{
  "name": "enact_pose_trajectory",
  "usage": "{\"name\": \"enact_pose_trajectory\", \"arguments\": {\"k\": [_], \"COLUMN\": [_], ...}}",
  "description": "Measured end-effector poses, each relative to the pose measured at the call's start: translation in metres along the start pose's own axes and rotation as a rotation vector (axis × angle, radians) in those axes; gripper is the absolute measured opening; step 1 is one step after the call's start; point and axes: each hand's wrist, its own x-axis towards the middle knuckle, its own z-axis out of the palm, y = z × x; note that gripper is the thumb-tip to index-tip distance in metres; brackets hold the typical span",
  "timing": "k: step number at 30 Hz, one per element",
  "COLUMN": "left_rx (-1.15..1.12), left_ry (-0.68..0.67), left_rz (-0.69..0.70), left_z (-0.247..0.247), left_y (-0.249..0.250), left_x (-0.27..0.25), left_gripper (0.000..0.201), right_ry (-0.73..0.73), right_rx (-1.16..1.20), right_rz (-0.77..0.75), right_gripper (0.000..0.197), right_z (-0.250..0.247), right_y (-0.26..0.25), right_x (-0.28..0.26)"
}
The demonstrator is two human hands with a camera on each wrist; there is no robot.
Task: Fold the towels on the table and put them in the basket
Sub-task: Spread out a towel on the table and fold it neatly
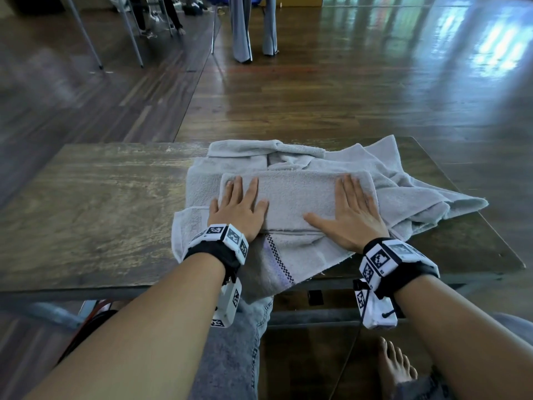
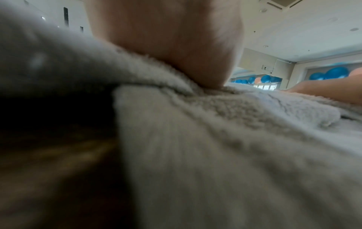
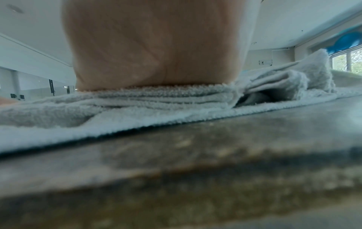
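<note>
A folded grey towel (image 1: pixel 297 194) lay in a thick rectangle on a heap of loose grey towels (image 1: pixel 403 194) on the bench (image 1: pixel 101 203); their number was unclear. Two hands, left hand (image 1: pixel 238 210) and right hand (image 1: pixel 350 216), pressed it flat, fingers (image 1: pixel 253 189) straight and slightly spread.

Both forearms reach forward side by side, bare, each with a black band and white marker blocks strapped around the wrist. The left hand (image 1: pixel 238 207) lies palm down, fingers straight and slightly spread, thumb angled out toward the other hand. The right hand (image 1: pixel 350 215) also lies palm down, fingers straight and close together, thumb stretched out to the left. Neither hand has a grip on anything; both are pressed flat. In the left wrist view the heel of the palm (image 2: pixel 176 43) bears down; in the right wrist view the palm's heel (image 3: pixel 156 46) sits flat as well.
</note>
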Motion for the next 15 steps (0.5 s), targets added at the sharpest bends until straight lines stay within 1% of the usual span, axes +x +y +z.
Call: {"name": "enact_pose_trajectory", "arguments": {"k": [9, 15], "left_rx": [-0.002, -0.016], "left_ry": [0.035, 0.032], "left_rz": [0.039, 0.038], "left_z": [0.000, 0.000], "left_y": [-0.012, -0.013], "left_x": [-0.004, -0.003], "left_gripper": [0.063, 0.064], "right_ry": [0.051, 0.097], "right_rx": [0.032, 0.010], "right_rz": [0.106, 0.156], "right_gripper": [0.136, 0.135], "right_z": [-0.002, 0.000], "right_y": [-0.003, -0.012], "right_x": [-0.010, -0.009]}}
